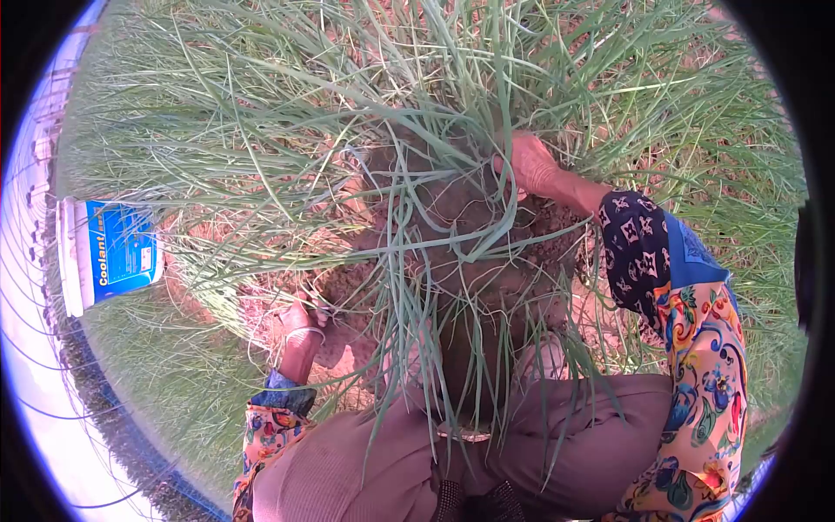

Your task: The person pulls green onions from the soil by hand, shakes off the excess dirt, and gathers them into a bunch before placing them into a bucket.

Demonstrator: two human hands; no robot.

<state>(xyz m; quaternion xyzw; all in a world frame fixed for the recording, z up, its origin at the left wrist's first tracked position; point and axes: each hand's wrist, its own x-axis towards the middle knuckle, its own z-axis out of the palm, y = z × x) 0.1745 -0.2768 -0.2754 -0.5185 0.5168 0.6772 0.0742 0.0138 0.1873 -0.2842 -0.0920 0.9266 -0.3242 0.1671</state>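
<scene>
Long, thin green onion plants (470, 235) grow thickly around a patch of dark soil, with many leaves drooping toward me. My right hand (531, 165) is closed at the far side of this patch, its fingers curled around onion leaves and partly hidden by them. Lower down on the left, my left hand (300, 331) is close to the ground beside a pale bundle of onion stems (230, 291). Its fingers are bent together at the soil. Whatever they grip is too small and shaded to make out. A light band circles that wrist.
A white bucket with a blue "Coolant" label (122, 250) stands among the plants on the left. My bent knees (583, 418) are at the near edge of the soil. A fence line (113, 426) runs along the far left.
</scene>
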